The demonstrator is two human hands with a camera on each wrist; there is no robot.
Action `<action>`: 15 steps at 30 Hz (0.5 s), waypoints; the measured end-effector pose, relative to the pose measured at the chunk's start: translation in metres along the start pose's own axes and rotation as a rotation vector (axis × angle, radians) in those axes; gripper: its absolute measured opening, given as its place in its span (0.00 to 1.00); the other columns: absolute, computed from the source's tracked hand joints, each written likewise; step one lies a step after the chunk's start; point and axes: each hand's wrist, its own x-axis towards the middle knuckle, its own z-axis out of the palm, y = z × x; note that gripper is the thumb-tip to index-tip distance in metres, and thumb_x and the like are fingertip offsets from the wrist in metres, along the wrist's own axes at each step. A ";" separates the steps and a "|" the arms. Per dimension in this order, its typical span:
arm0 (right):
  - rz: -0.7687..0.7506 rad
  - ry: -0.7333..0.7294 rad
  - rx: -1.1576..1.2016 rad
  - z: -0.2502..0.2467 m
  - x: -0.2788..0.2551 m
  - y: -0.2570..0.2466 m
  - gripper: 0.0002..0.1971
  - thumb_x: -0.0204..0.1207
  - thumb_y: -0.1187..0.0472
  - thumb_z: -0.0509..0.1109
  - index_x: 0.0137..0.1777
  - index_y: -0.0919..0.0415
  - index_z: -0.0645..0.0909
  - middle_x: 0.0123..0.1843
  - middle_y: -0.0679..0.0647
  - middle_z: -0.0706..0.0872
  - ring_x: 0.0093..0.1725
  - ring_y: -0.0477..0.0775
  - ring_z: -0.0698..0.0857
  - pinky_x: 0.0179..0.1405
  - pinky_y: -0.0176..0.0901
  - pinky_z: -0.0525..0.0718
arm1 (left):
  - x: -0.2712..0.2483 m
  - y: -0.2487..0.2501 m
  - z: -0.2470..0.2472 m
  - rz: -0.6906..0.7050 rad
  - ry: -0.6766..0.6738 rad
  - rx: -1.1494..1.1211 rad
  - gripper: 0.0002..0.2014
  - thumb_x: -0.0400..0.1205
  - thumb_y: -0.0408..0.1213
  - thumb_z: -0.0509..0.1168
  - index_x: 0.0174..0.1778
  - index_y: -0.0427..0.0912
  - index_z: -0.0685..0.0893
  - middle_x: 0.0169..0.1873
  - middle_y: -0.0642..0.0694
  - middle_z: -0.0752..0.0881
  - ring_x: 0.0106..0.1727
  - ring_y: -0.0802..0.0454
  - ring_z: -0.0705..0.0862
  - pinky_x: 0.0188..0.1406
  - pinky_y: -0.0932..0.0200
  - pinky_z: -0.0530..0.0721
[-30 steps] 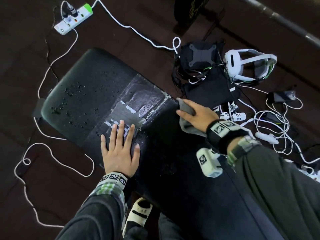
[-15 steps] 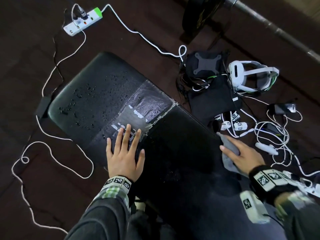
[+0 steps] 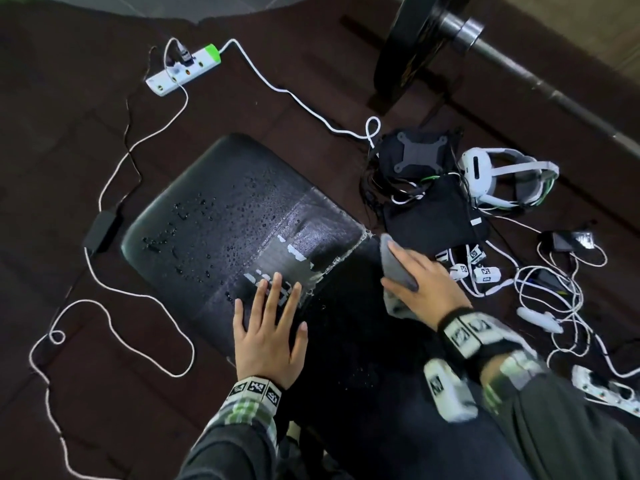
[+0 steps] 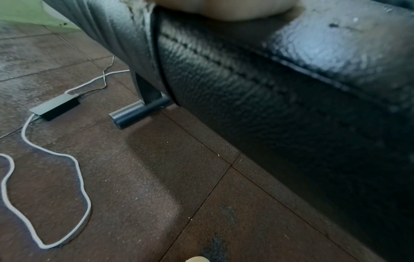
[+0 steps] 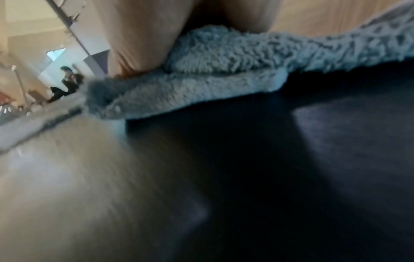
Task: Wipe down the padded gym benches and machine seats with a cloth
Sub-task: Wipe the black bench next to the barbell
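A black padded bench [image 3: 214,216] runs from the upper left toward me. Its far section carries water droplets and a band of worn tape. My left hand [image 3: 270,327] lies flat on the pad by the tape, fingers straight and spread; the left wrist view shows its palm [image 4: 224,8] on the bench's edge [image 4: 246,79]. My right hand [image 3: 429,282] presses a grey fluffy cloth [image 3: 393,261] onto the pad's right edge near the seam, a fold pinched between thumb and forefinger. The right wrist view shows the fingers [image 5: 139,35] on the cloth [image 5: 212,85] over the dark pad [image 5: 291,177].
On the brown tiled floor: a white power strip [image 3: 183,69], a looping white cable [image 3: 114,306] and a black adapter [image 3: 102,228] to the left. A white headset [image 3: 498,178], black pouches [image 3: 433,216] and tangled cables [image 3: 554,289] lie right. A barbell plate [image 3: 412,39] stands behind. A bench foot [image 4: 139,113] sits below.
My right hand drew the cloth back toward me along the pad's right side, then pushed it forward again to the seam. The left hand stayed flat in place.
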 end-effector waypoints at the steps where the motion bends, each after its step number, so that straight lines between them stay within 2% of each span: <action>1: 0.001 0.040 -0.022 0.001 -0.019 0.011 0.35 0.71 0.28 0.54 0.78 0.30 0.52 0.73 0.40 0.71 0.63 0.56 0.78 0.63 0.53 0.76 | 0.000 0.000 0.000 0.003 0.000 -0.005 0.29 0.82 0.52 0.54 0.82 0.52 0.70 0.84 0.46 0.63 0.85 0.48 0.59 0.82 0.34 0.52; 4: 0.017 0.166 -0.120 0.004 -0.080 0.037 0.31 0.77 0.32 0.49 0.79 0.37 0.56 0.73 0.46 0.75 0.62 0.56 0.80 0.63 0.52 0.76 | 0.000 -0.001 0.000 0.006 -0.010 -0.014 0.29 0.83 0.52 0.53 0.82 0.52 0.69 0.85 0.46 0.63 0.85 0.48 0.59 0.82 0.35 0.50; 7: 0.098 0.158 -0.128 0.007 -0.107 0.051 0.29 0.78 0.32 0.45 0.79 0.36 0.55 0.75 0.47 0.73 0.68 0.55 0.78 0.65 0.60 0.75 | 0.000 -0.001 0.001 0.001 -0.031 -0.019 0.29 0.83 0.52 0.52 0.83 0.53 0.67 0.85 0.47 0.61 0.86 0.49 0.57 0.83 0.35 0.49; 9: 0.174 0.163 -0.110 0.007 -0.097 0.049 0.30 0.77 0.33 0.47 0.78 0.39 0.61 0.73 0.47 0.76 0.68 0.56 0.78 0.64 0.63 0.75 | 0.000 -0.002 0.002 0.003 -0.033 -0.020 0.30 0.83 0.52 0.52 0.83 0.53 0.66 0.85 0.47 0.60 0.86 0.48 0.56 0.83 0.34 0.50; 12: 0.243 0.231 -0.047 0.004 -0.057 0.027 0.33 0.74 0.33 0.48 0.75 0.45 0.70 0.69 0.49 0.80 0.64 0.59 0.81 0.65 0.59 0.75 | 0.000 -0.001 0.002 0.003 -0.030 -0.017 0.30 0.83 0.52 0.52 0.83 0.53 0.66 0.85 0.46 0.61 0.86 0.48 0.57 0.82 0.33 0.51; 15: 0.148 0.235 -0.094 0.010 -0.011 -0.014 0.34 0.73 0.33 0.48 0.76 0.47 0.70 0.72 0.50 0.78 0.67 0.60 0.79 0.67 0.60 0.73 | -0.001 -0.001 0.002 0.001 -0.031 -0.010 0.29 0.83 0.52 0.52 0.83 0.52 0.67 0.85 0.46 0.61 0.86 0.47 0.58 0.82 0.33 0.52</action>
